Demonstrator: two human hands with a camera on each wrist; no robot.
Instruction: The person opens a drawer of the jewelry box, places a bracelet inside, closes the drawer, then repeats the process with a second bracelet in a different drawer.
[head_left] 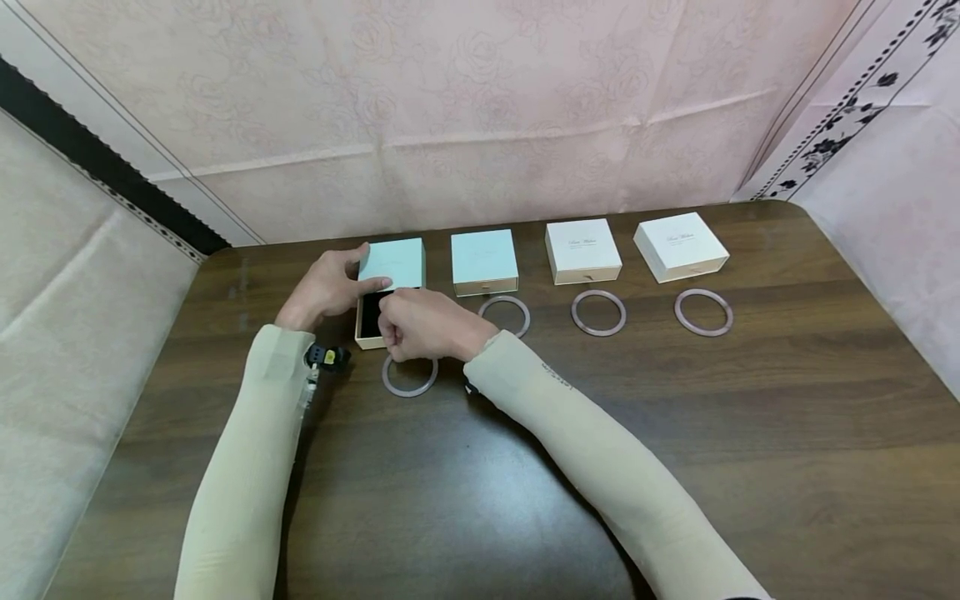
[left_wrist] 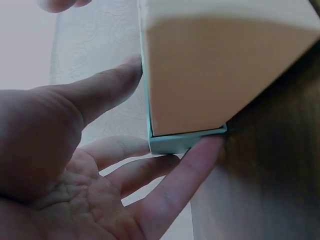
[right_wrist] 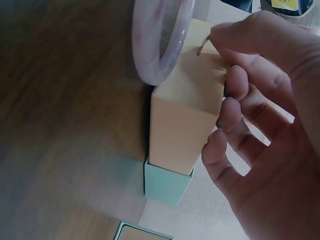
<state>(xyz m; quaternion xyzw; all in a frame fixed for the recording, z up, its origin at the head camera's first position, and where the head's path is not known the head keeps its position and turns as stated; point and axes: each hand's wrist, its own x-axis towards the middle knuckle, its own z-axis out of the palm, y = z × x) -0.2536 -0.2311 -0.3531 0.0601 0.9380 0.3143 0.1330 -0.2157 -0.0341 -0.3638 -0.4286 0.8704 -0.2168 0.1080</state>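
A mint drawer box (head_left: 397, 260) stands at the left of the row, its cream drawer (right_wrist: 182, 130) slid out toward the near side. Dark lining shows inside the drawer. My left hand (head_left: 322, 287) grips the mint sleeve, thumb over its top and fingers at its far end. With thumb and forefinger, my right hand (head_left: 427, 325) pinches the thin pull cord (right_wrist: 202, 46) on the drawer's front. The other right fingers curl against the drawer's rim. Just in front of the drawer lies a pale lilac bangle (head_left: 408, 392), partly hidden by the right hand in the head view.
Another mint box (head_left: 484, 260) and two white boxes, one in the middle (head_left: 583, 250) and one at the right (head_left: 681, 246), line the table's far edge. Bangles lie before them: one (head_left: 525, 317) near my right wrist, others (head_left: 598, 332) (head_left: 703, 332) further right.
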